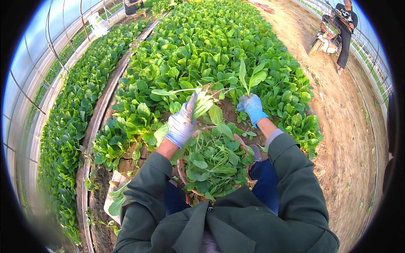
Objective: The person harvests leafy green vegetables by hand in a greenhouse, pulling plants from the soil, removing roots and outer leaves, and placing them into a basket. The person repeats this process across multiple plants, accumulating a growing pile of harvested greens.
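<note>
My left hand (181, 123), in a whitish glove, is closed around a bunch of leafy green stalks (202, 106), their pale stems and roots pointing up and away from me. To its right my right hand (251, 108), in a blue glove, grips a leafy green plant (250, 77) whose leaves stand up above the fingers. Between my knees, below both hands, sits a round basket (181, 169) full of loose picked greens (215, 161). Some long leaves hang from the bunch towards the basket's far rim.
Dense beds of leafy greens (205, 47) spread ahead and left, split by a narrow strip (104, 104). A whitish board (110, 202) lies at my left. At the right, a person (345, 28) is beside a scooter (327, 41) on a dirt path (335, 126). Another person (132, 7) sits far left.
</note>
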`<state>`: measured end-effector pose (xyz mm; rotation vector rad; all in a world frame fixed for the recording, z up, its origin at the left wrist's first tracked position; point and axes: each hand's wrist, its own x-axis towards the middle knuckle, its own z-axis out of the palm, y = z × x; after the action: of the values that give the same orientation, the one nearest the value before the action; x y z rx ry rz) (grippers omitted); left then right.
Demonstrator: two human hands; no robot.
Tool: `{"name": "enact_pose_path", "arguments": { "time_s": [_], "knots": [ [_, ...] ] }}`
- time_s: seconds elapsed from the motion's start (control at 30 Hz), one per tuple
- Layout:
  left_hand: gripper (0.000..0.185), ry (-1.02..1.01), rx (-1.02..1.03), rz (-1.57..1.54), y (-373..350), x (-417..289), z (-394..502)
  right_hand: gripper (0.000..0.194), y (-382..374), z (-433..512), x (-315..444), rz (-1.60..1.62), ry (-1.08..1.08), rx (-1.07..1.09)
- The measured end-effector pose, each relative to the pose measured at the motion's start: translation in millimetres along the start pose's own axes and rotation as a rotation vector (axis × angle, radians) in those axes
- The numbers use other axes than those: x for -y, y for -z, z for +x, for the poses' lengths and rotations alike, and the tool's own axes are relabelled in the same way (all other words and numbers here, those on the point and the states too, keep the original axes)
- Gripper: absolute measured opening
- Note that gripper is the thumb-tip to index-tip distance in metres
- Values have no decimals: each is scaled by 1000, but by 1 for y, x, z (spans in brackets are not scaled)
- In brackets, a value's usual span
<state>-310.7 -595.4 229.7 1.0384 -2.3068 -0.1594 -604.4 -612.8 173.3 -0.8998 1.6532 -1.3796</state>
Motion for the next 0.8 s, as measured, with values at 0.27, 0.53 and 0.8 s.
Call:
{"name": "enact_pose_path", "arguments": {
  "time_s": [0.27, 0.53, 0.8],
  "knots": [
    [75, 237, -126, -443, -10, 39, 8, 49, 2, -50, 7, -1311, 183, 807],
    [74, 200, 62, -661, -18, 7, 14, 96, -12, -47, 52, -242, 407, 676],
    [70, 150, 140, -686, -27, -11, 10, 67, -5, -44, 60, -300, 342, 887]
  ]
}}
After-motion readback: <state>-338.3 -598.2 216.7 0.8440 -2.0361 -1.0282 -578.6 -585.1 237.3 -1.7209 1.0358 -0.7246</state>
